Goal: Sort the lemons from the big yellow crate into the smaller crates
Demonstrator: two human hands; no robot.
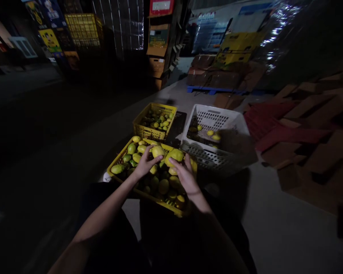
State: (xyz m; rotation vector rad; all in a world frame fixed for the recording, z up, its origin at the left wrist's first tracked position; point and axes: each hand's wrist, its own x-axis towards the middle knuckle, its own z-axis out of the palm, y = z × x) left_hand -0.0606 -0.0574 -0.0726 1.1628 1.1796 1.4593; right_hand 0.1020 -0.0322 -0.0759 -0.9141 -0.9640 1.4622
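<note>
A yellow crate [118, 161] in front of me holds several yellow and green lemons. My left hand [144, 164] grips one yellow lemon [158, 151] above the pile. My right hand [185, 177] closes around a larger yellow lemon [175, 155] beside it. Both hands hover over the middle of this crate.
A second yellow crate [148, 131] with lemons stands behind the first. A white crate [217, 118] with a few lemons stands to the right. Flattened cardboard [297, 133] lies on the floor at right. Stacked boxes [217, 72] and dark shelving stand at the back.
</note>
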